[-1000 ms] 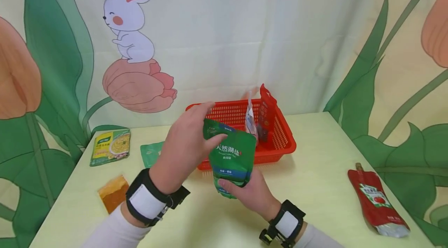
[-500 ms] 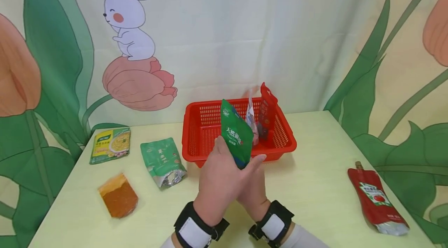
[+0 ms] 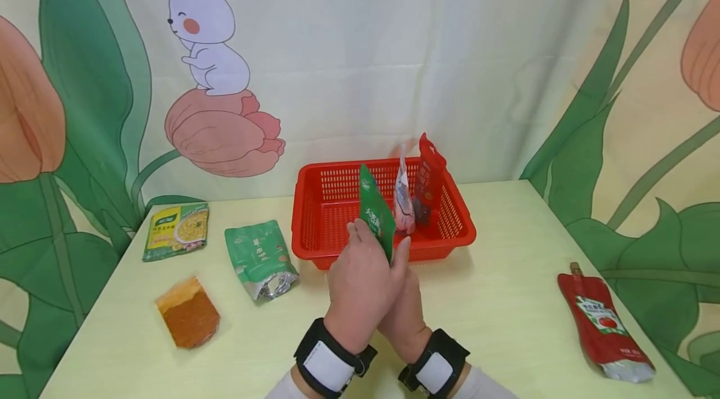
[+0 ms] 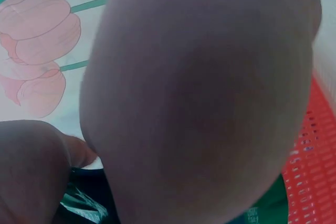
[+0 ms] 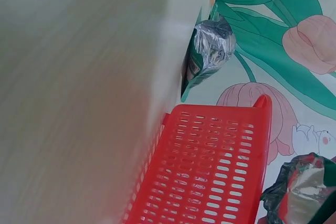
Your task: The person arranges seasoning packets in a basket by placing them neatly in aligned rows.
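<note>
A green salt pouch [image 3: 378, 211] stands tilted between my two hands, in front of the red basket's opening. My left hand [image 3: 360, 289] grips its lower part, with the thumb on the right side and the fingers along the left. Close behind it, my right hand [image 3: 409, 314] holds the pouch's bottom; most of its fingers are hidden. In the right wrist view the silvery dark underside of the salt pouch [image 5: 304, 190] shows at the lower right corner. The left hand [image 4: 199, 93] fills most of the left wrist view, hiding nearly all of the pouch.
The red plastic basket [image 3: 304, 224] holds a pink-and-white packet [image 3: 403, 199] and a red packet [image 3: 429, 183]. On the left lie a yellow soup packet [image 3: 175, 231], another green pouch [image 3: 261, 258] and an orange-brown packet [image 3: 190, 313]. A red ketchup pouch [image 3: 604, 323] lies far right.
My left hand has come from the pouch's top down to its lower part, beside the right hand. The salt pouch has turned edge-on and moved up over the basket's front.
</note>
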`<control>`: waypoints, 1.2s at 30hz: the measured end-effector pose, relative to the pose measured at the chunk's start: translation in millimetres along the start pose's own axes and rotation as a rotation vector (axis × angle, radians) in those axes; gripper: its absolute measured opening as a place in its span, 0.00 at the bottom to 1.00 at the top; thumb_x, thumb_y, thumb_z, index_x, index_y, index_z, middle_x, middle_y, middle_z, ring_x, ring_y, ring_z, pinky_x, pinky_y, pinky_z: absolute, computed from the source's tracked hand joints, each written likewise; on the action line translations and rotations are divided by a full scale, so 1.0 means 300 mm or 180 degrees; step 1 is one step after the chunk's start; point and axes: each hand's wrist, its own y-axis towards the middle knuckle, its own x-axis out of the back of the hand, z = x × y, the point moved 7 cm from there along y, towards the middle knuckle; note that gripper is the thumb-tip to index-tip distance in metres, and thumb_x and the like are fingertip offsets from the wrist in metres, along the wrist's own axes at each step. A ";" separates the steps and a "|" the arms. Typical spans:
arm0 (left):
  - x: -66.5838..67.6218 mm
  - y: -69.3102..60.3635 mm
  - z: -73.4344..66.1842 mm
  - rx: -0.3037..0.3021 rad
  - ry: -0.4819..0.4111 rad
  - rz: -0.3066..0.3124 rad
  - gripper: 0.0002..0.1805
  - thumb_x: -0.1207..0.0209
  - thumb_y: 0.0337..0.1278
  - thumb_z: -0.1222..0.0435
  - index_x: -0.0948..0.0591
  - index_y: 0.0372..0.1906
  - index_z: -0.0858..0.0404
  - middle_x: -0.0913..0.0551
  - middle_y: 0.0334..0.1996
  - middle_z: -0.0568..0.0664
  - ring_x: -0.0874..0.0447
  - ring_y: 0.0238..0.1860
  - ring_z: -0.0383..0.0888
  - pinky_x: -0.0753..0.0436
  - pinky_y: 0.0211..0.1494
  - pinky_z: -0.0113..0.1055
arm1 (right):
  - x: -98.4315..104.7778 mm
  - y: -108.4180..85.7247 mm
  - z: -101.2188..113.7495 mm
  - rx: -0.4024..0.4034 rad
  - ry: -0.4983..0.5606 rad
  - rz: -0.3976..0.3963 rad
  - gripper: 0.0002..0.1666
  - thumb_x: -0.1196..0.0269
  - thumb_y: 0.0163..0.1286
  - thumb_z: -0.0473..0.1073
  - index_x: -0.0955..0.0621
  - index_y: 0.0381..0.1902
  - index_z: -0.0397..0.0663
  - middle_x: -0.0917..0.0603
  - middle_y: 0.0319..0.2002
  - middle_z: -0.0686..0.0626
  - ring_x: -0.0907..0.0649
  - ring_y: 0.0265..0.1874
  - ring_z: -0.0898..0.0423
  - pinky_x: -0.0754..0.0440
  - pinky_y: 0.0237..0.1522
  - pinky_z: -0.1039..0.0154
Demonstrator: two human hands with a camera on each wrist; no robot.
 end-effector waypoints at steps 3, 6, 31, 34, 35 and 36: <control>0.000 0.007 0.003 -0.0027 -0.0056 0.0006 0.41 0.40 0.67 0.47 0.29 0.67 0.78 0.17 0.58 0.70 0.08 0.36 0.59 0.11 0.32 0.47 | 0.003 0.009 0.012 0.0139 -0.0042 0.0007 0.37 0.21 0.53 0.38 0.25 0.60 0.39 0.11 0.49 0.45 0.11 0.47 0.50 0.13 0.51 0.54; 0.001 0.014 0.007 -0.0056 -0.0159 0.0078 0.38 0.37 0.66 0.54 0.30 0.68 0.79 0.18 0.59 0.72 0.08 0.39 0.61 0.10 0.34 0.50 | 0.006 0.021 0.027 0.0321 -0.0057 0.0031 0.46 0.20 0.52 0.39 0.28 0.67 0.43 0.14 0.57 0.47 0.12 0.54 0.51 0.15 0.56 0.56; 0.075 0.157 0.086 0.0020 -0.0309 0.0439 0.13 0.36 0.61 0.65 0.25 0.23 0.62 0.24 0.13 0.50 0.22 0.13 0.43 0.19 0.19 0.32 | 0.130 0.272 -0.263 0.0311 -0.0703 0.1681 0.24 0.28 0.63 0.61 0.11 0.52 0.57 0.10 0.39 0.57 0.15 0.39 0.57 0.16 0.44 0.61; 0.085 0.182 0.091 0.0084 -0.0318 0.0486 0.13 0.37 0.61 0.64 0.24 0.22 0.62 0.22 0.14 0.51 0.20 0.15 0.44 0.20 0.18 0.32 | 0.110 0.287 -0.321 0.0360 -0.1135 0.1979 0.22 0.26 0.60 0.65 0.09 0.42 0.56 0.13 0.27 0.61 0.17 0.28 0.61 0.18 0.38 0.65; 0.086 0.190 0.092 0.0106 -0.0316 0.0513 0.13 0.37 0.61 0.64 0.24 0.22 0.62 0.21 0.15 0.51 0.19 0.15 0.44 0.19 0.18 0.31 | 0.102 0.288 -0.337 0.0367 -0.1234 0.2058 0.22 0.26 0.59 0.65 0.09 0.39 0.56 0.15 0.23 0.62 0.19 0.25 0.62 0.19 0.36 0.66; 0.087 0.198 0.093 0.0117 -0.0310 0.0535 0.13 0.37 0.61 0.64 0.24 0.22 0.62 0.21 0.15 0.51 0.19 0.15 0.44 0.20 0.18 0.31 | 0.095 0.288 -0.350 0.0386 -0.1329 0.2114 0.21 0.26 0.59 0.65 0.09 0.35 0.56 0.17 0.20 0.62 0.21 0.23 0.63 0.21 0.35 0.67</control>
